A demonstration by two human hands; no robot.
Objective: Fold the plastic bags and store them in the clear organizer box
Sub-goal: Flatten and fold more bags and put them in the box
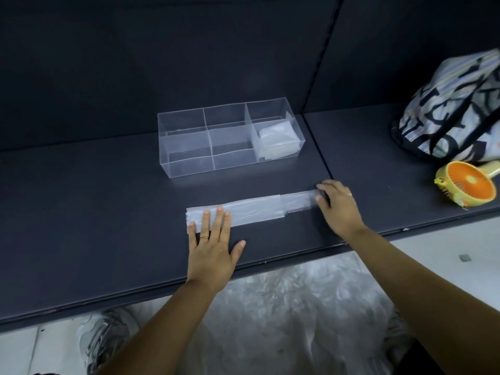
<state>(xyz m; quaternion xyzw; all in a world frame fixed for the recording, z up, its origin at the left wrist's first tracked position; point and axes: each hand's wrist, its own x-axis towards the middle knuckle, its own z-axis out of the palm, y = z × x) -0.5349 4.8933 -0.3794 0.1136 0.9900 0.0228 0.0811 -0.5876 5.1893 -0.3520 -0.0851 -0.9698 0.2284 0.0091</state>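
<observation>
Item: one translucent white plastic bag point(249, 209), flattened into a long narrow strip on the dark grey shelf point(108, 212), in front of the clear six-compartment organizer box point(230, 136).

Hands: left hand point(212, 249) flat with fingers spread, pressing the strip's left end; right hand point(338, 205) at the right end, grip on the bag not discernible.

Step, judged: folding. Next move likely needs the strip folded end over end to compartment size.

Count: one folded white bag point(278, 140) stored, right front compartment; the remaining compartments look empty.
</observation>
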